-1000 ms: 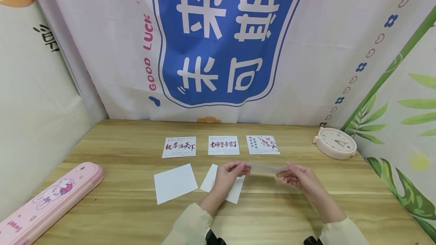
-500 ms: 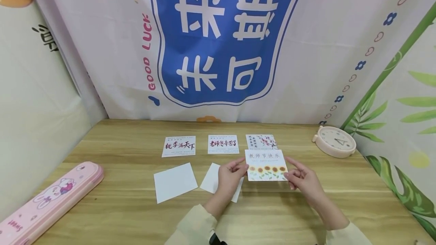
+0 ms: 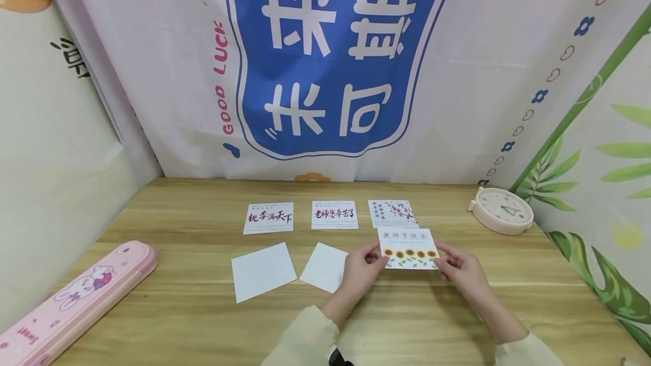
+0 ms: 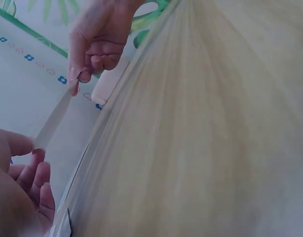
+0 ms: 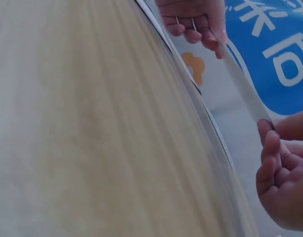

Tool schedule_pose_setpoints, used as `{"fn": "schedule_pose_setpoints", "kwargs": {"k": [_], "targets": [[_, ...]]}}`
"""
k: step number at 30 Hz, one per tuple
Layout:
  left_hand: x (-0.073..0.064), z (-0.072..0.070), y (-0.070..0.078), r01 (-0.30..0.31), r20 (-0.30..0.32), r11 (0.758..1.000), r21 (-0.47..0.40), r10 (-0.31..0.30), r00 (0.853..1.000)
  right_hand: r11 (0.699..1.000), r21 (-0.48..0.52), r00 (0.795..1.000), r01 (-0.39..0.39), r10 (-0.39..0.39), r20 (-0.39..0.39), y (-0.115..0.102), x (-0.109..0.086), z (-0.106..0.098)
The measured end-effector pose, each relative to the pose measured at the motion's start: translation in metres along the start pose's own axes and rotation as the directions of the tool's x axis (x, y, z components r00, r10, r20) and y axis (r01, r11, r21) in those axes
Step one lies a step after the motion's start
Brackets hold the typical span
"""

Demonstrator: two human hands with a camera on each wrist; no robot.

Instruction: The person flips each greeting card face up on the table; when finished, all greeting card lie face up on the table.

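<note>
A sunflower postcard (image 3: 409,248), printed with a line of writing on top, is held between both hands above the table, its printed face toward the head camera. My left hand (image 3: 363,270) pinches its left edge between thumb and fingers, and my right hand (image 3: 464,270) pinches the right edge. Both wrist views show the postcard (image 4: 55,116) nearly edge-on. Just behind it lies a blossom card (image 3: 391,214), its lower edge partly overlapped. Two blank-faced cards, one left (image 3: 264,273) and one nearer (image 3: 324,267) my left hand, lie on the table; that hand overlaps the nearer.
Two cards with red writing, one at left (image 3: 268,218) and one in the middle (image 3: 334,215), share the back row with the blossom card. A pink pencil case (image 3: 81,301) lies at the left; a small alarm clock (image 3: 502,210) is at the back right. A printed cloth (image 3: 193,151) hangs behind the table.
The postcard, seen edge-on a second ago, has been tilted so its printed face shows. Both hands have since shifted slightly right with it, uncovering more of the nearer blank card.
</note>
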State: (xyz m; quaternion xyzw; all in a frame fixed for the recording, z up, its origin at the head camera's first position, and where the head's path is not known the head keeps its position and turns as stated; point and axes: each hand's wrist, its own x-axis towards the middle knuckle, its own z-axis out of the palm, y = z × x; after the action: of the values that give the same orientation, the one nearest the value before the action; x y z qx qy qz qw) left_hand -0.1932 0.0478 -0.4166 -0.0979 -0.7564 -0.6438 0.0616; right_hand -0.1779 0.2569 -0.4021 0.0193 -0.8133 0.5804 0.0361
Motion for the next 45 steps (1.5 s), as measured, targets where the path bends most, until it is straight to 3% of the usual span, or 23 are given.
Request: {"fn": "schedule_pose_setpoints", "kwargs": {"k": [4,9,18,23,30,38,45], "targets": [[-0.001,0.001,-0.002,-0.043,0.052,0.983,0.178,0.035,0.998,0.996,-0.082,0.999,0.031,-0.03,0.02,0.011,0.002,-0.004],[-0.002,0.002,-0.005,-0.108,0.106,0.89,0.442,0.068,0.992,0.975,-0.223,0.997,0.021,-0.003,0.079,0.017,0.006,-0.005],[-0.001,0.005,-0.009,-0.178,0.193,0.772,0.61,0.073,0.978,0.944,-0.328,0.993,0.037,0.002,0.118,0.027,0.009,-0.002],[-0.001,0.006,-0.009,-0.175,0.19,0.73,0.661,0.063,0.98,0.929,-0.367,0.989,0.052,0.003,0.149,0.027,0.01,-0.001],[-0.001,0.007,-0.011,-0.171,0.179,0.705,0.688,0.063,0.982,0.913,-0.401,0.986,0.079,-0.013,0.165,0.029,0.012,-0.001],[-0.001,0.009,-0.012,-0.167,0.172,0.7,0.694,0.064,0.983,0.883,-0.459,0.987,0.095,-0.022,0.161,0.027,0.01,-0.002],[-0.002,0.01,-0.012,-0.144,0.142,0.703,0.696,0.063,0.988,0.883,-0.461,0.988,0.083,-0.013,0.153,0.028,0.012,-0.001]]}}
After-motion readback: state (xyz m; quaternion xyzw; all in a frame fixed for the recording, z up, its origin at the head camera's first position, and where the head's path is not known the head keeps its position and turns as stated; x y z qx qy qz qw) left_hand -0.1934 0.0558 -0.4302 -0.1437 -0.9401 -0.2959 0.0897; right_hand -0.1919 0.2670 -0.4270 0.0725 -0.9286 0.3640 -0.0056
